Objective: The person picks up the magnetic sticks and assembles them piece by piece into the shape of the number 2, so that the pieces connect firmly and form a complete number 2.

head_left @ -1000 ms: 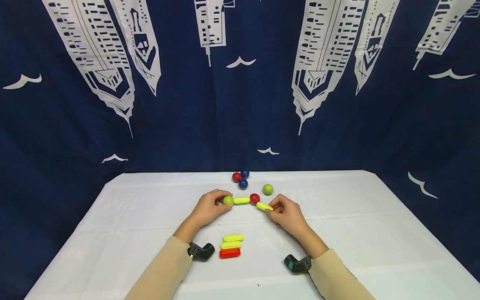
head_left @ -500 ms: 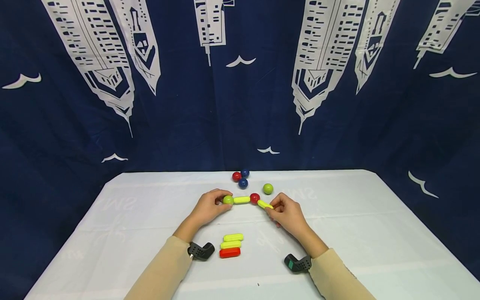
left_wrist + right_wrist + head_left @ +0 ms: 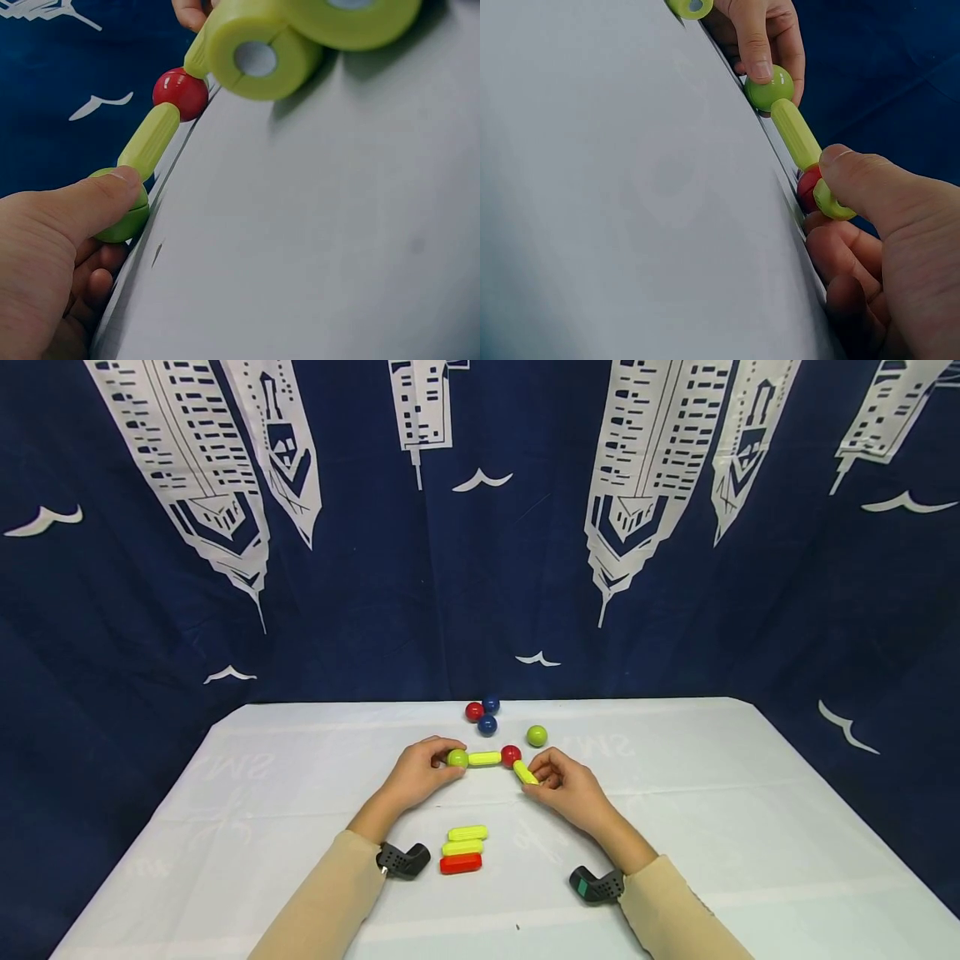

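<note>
A chain of ball, stick, ball and stick lies across both hands in the head view. My left hand (image 3: 418, 774) pinches its left end, a green ball (image 3: 458, 758), between thumb and fingers. From that ball a yellow magnetic stick (image 3: 484, 758) runs right to a red ball (image 3: 511, 756). A second yellow magnetic stick (image 3: 524, 772) touches the red ball and slants toward the front; my right hand (image 3: 576, 790) pinches its free end. In the right wrist view, the thumb (image 3: 855, 176) hides part of this stick and of the red ball.
Two yellow sticks (image 3: 462, 848) and a red stick (image 3: 461, 863) lie side by side nearer the front of the white table (image 3: 300, 793). Behind the chain sit a loose green ball (image 3: 537, 736), a red ball (image 3: 474, 712) and two blue balls (image 3: 487, 725).
The second yellow stick has swung about the red ball, so its held end points more toward the front. My right hand has shifted slightly left with it. The left hand stays put.
</note>
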`<state>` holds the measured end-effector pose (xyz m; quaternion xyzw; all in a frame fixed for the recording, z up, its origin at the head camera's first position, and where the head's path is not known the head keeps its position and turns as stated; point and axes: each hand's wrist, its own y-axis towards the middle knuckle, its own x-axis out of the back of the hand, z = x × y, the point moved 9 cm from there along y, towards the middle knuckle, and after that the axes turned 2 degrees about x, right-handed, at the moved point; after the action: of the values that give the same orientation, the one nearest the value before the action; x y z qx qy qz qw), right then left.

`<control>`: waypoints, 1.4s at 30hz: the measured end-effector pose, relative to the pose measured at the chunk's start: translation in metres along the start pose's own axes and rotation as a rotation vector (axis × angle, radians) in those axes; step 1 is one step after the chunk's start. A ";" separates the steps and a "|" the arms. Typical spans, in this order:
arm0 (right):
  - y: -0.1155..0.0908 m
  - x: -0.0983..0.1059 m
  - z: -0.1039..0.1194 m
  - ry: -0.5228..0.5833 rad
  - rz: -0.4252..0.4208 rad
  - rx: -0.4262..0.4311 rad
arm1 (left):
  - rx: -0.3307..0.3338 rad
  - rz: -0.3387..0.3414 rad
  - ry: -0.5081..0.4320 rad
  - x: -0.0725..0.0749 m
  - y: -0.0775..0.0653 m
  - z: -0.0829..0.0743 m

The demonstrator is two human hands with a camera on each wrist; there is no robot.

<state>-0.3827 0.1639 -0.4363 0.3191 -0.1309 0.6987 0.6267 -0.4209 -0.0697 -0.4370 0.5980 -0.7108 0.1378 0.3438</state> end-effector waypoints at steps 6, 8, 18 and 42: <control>-0.001 -0.005 0.000 0.001 0.043 0.003 | -0.004 -0.001 -0.007 0.001 0.000 -0.001; -0.001 -0.006 0.001 -0.003 0.060 0.014 | -0.003 0.000 -0.007 0.001 0.000 -0.001; -0.002 -0.008 0.005 0.010 0.090 0.045 | 0.016 0.009 -0.007 0.000 0.000 -0.001; -0.004 -0.008 0.012 -0.040 0.087 0.074 | 0.002 0.013 0.005 -0.001 0.000 0.000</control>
<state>-0.3755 0.1517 -0.4330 0.3497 -0.1313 0.7232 0.5809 -0.4210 -0.0689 -0.4372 0.5932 -0.7138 0.1425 0.3440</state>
